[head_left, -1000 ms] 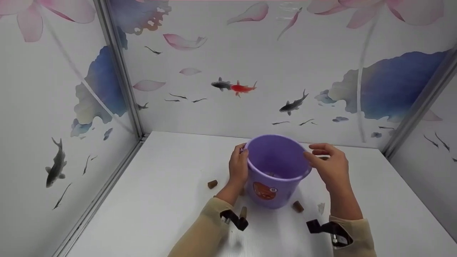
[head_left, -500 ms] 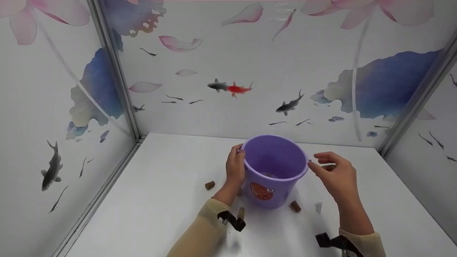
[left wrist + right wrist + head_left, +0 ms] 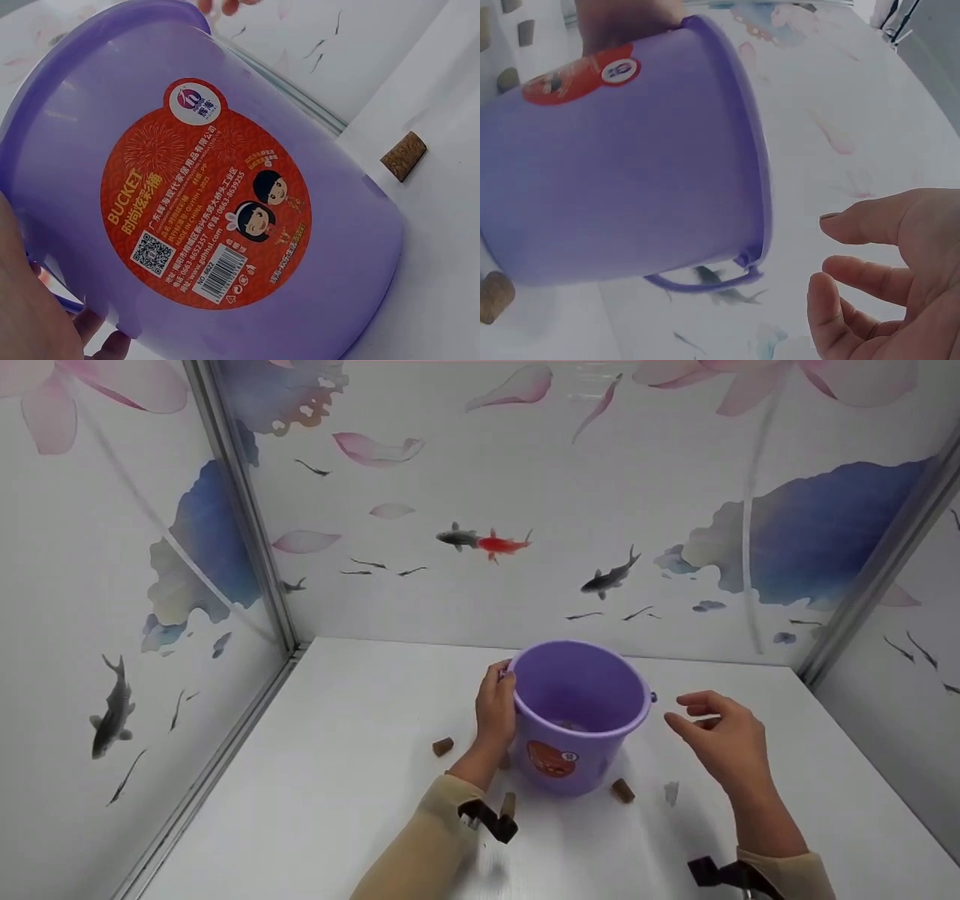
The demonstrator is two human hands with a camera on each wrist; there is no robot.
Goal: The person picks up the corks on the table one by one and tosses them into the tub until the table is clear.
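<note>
A purple plastic bucket (image 3: pixel 581 761) stands on the white table, slightly tilted to the eye, with a red round label (image 3: pixel 206 195) on its side. My left hand (image 3: pixel 496 709) grips it at the left of the rim, thumb in front. To the right of the bucket, my right hand (image 3: pixel 724 742) hovers apart from it, fingers loosely bent and holding nothing. The purple handle (image 3: pixel 697 286) hangs down behind the bucket in the right wrist view. Something small and indistinct lies at the bottom inside.
Brown corks lie around the bucket: one cork (image 3: pixel 443 746) to the left, another cork (image 3: pixel 622 790) at front right, a third cork (image 3: pixel 508 806) near my left wrist. A small pale scrap (image 3: pixel 671 792) lies to the right. White printed panels (image 3: pixel 375 585) wall the table.
My right hand has left the bucket's right rim and drawn back to the right and toward me. My left hand keeps its hold, and the bucket stays in place.
</note>
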